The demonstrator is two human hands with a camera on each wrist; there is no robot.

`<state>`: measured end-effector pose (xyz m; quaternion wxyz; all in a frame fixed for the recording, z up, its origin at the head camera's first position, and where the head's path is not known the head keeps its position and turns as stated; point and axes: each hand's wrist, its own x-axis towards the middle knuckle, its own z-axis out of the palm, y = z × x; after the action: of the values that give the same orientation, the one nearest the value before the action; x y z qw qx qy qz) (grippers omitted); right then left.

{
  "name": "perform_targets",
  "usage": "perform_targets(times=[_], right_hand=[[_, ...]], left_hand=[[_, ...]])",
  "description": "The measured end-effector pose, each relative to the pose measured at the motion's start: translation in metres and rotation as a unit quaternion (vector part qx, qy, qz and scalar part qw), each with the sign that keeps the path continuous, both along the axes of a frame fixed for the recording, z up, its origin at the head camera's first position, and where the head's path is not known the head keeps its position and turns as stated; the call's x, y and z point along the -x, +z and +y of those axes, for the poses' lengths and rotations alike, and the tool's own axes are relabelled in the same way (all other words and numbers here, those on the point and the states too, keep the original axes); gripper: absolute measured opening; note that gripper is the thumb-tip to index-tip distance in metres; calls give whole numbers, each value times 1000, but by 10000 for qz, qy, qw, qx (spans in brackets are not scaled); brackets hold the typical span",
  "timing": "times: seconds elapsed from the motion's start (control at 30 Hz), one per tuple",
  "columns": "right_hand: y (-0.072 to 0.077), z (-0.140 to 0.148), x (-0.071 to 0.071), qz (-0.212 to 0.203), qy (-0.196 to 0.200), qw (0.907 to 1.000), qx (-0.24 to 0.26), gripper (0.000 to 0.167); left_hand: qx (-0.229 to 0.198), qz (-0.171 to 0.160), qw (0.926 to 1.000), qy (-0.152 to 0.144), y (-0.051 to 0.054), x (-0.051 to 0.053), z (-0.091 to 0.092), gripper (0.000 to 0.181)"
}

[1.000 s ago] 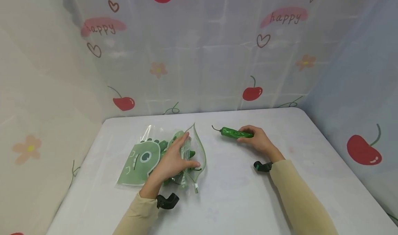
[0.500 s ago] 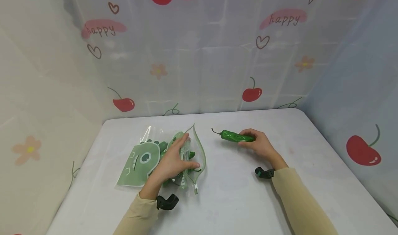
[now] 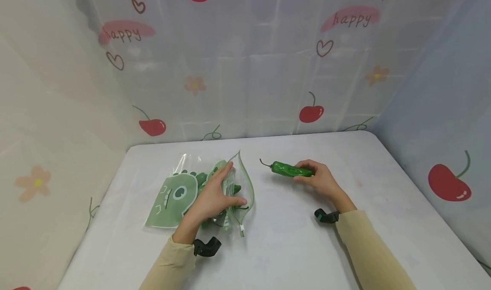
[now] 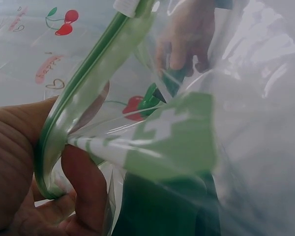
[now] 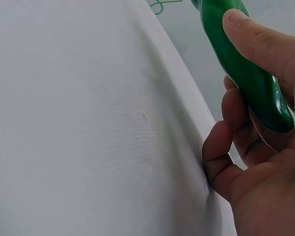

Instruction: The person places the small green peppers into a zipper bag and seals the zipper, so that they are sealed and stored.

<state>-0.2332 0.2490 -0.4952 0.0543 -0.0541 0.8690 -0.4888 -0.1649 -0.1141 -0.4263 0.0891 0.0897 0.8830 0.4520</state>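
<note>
A clear zip bag (image 3: 174,204) with a green cartoon monster print lies on the left of the table, its green-edged mouth facing right. My left hand (image 3: 211,200) is at that mouth, thumb and forefinger spread apart; in the left wrist view its fingers (image 4: 86,184) curl around the green zip edge (image 4: 81,73). Dark green things (image 3: 237,189) show inside the bag, one with a thin stem, partly hidden by the hand. To the right, my right hand (image 3: 320,178) holds a glossy green chili pepper (image 3: 285,169) by its tip end, thumb against fingers, stem pointing left.
The white table (image 3: 284,247) has rounded far corners. Behind it hangs a pale curtain (image 3: 249,68) printed with cherries, hearts and flowers, and similar sheets close off both sides. A dark wrist camera (image 3: 207,247) sits on each wrist.
My right hand has drawn the chili pepper slightly nearer to me over the last second. The left hand and the bag have stayed in place.
</note>
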Motion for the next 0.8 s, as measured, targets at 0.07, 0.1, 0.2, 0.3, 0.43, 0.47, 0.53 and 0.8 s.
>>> perform_targets(times=[0.07,0.1,0.2,0.3,0.43,0.47,0.53,0.8], right_hand=[[0,0,-2,41,33,10000,-14,48],[0,0,-3,47,26,10000,-33,48],[0,1,-6,72,51,9999,-57,48],[3,0,-8,41,27,10000,-26,48],[5,2,-13,2,-9,10000,52,48],[6,3,-15,5,-6,10000,61,48],[6,4,-18,29,7,10000,53,48],[5,6,-28,117,74,9998,138,46]], left_hand=[[-41,-22,10000,15,0,0,0,117],[-72,-36,10000,21,0,0,0,117],[-110,-47,9999,34,-1,0,-1,118],[-132,-35,9999,39,-1,0,-2,118],[-142,-30,9999,28,-1,1,-1,119],[-153,-32,9999,26,-1,2,-1,119],[-147,-17,9999,21,-1,2,-1,119],[-118,40,9999,31,-5,2,-1,118]])
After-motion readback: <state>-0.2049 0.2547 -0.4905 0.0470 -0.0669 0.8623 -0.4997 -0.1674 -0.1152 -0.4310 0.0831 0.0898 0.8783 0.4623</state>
